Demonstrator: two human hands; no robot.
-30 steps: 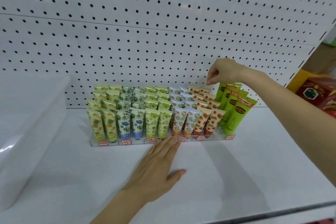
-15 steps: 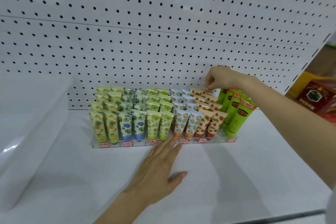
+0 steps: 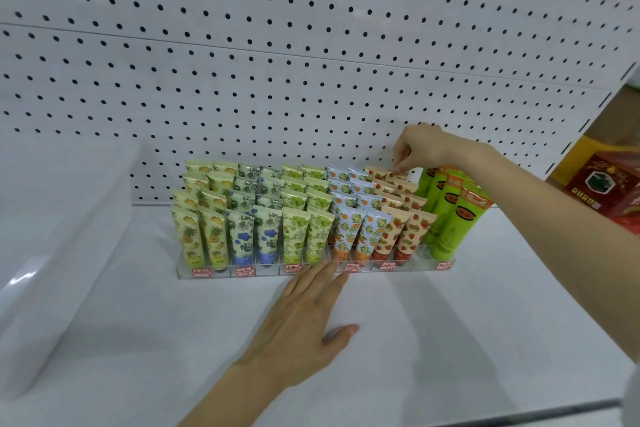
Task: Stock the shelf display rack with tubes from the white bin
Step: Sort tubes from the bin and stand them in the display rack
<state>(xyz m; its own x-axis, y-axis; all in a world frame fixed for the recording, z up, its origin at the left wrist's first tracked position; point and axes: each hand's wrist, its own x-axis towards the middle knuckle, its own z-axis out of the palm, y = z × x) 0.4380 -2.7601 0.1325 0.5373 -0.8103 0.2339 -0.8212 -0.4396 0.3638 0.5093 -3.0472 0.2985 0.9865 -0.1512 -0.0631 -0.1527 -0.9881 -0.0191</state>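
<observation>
A clear display rack on the white shelf holds rows of patterned tubes: yellow pineapple tubes, blue flower tubes, green tubes, orange tubes, strawberry tubes and tall bright green tubes. My right hand reaches over the back row and pinches the top edge of the rear strawberry tube. My left hand lies flat on the shelf, fingers straight, fingertips touching the rack's front edge. The white bin stands at the left; its inside is hidden.
A white pegboard wall rises right behind the rack. The shelf surface spreads in front and to the right. Red and yellow boxes sit beyond the shelf's right end. The shelf's front edge runs along the bottom.
My right hand has come down from above the green tubes to the back strawberry tube and now pinches its top. My left hand has stayed flat against the rack's front.
</observation>
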